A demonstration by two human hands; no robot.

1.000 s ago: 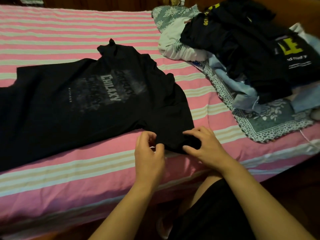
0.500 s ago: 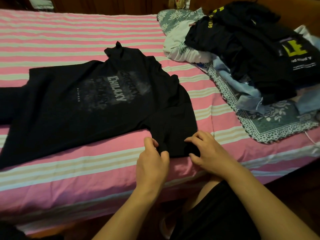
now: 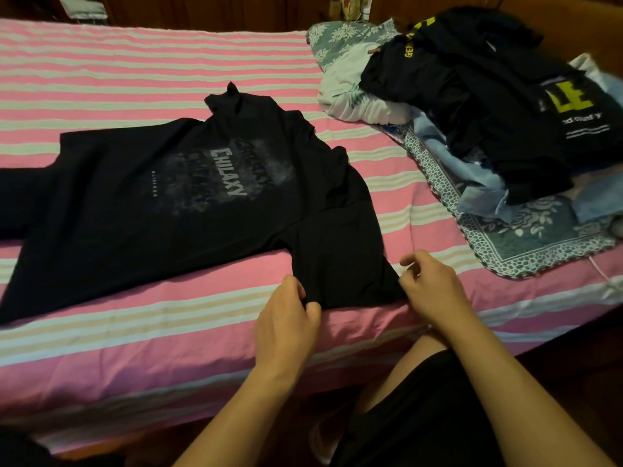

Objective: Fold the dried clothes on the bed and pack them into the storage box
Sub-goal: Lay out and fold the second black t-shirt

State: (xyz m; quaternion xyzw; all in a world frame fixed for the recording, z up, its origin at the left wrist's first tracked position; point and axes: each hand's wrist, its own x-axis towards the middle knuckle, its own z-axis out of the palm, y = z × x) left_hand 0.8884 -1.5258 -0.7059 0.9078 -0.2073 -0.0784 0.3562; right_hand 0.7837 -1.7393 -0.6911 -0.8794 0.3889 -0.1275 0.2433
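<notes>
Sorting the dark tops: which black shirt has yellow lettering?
The black shirt in the pile at right; the flat black t-shirt has pale "CHILAXY" print.

1. Bed (image 3: pixel 141 345) fills most of the view, covered by a sheet striped pink, white and beige; stripes run across the width.
2. Grey-blue floral mat (image 3: pixel 526 241) with a pebble-pattern border lies on the right part of the bed, its corner near the front edge.
3. Dark wooden furniture (image 3: pixel 215 11) runs behind the far edge of the bed; brown wooden panel (image 3: pixel 580 25) at top right.
4. Floor in front of the bed is too dark to make out.
5. Lighting dim and warm; corners in shadow.
</notes>
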